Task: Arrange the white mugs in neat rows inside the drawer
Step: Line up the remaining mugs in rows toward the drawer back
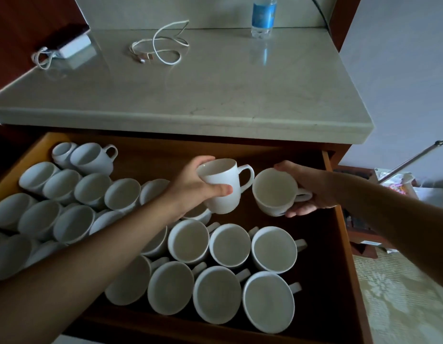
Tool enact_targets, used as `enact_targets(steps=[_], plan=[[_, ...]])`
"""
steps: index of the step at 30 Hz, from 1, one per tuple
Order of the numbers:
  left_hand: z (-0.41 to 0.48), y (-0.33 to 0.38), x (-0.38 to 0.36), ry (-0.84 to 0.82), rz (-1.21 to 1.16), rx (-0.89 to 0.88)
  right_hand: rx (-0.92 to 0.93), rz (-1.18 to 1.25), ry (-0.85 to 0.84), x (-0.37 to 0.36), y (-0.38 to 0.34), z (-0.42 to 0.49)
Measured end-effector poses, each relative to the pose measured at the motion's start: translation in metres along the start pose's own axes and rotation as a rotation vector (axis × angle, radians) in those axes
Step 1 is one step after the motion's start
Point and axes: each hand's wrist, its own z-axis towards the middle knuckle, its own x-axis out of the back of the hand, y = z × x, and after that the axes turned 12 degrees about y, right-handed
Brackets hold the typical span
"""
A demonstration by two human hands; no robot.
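Both bare forearms reach forward from the lower corners. The left hand (190, 187) curls closed, thumb in front. The right hand (312, 192) seems cupped palm-up, fingers partly hidden.

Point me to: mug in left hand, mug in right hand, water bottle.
mug in left hand (224, 184): head view, on its outer side wall below the rim.
mug in right hand (275, 188): head view, on its inner wall, seen through the opening.
water bottle (263, 14): head view, on its blue label.
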Motion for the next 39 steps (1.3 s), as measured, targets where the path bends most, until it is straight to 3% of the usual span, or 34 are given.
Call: enact_targets(steps=[11,21,30,39], plan=[[-0.008,-0.002,-0.024,0.023,0.333,-0.098,0.009,-0.090,0.099,0.009,-0.006,-0.020],[-0.010,-0.001,-0.033,0.031,0.441,-0.136,0.011,-0.143,0.099,0.010,-0.006,-0.022],[-0.002,-0.014,-0.044,0.088,0.745,-0.343,0.071,-0.354,0.119,0.002,-0.008,-0.011],[-0.001,-0.024,-0.045,-0.002,0.954,-0.417,0.080,-0.413,0.061,-0.010,0.001,0.007]])
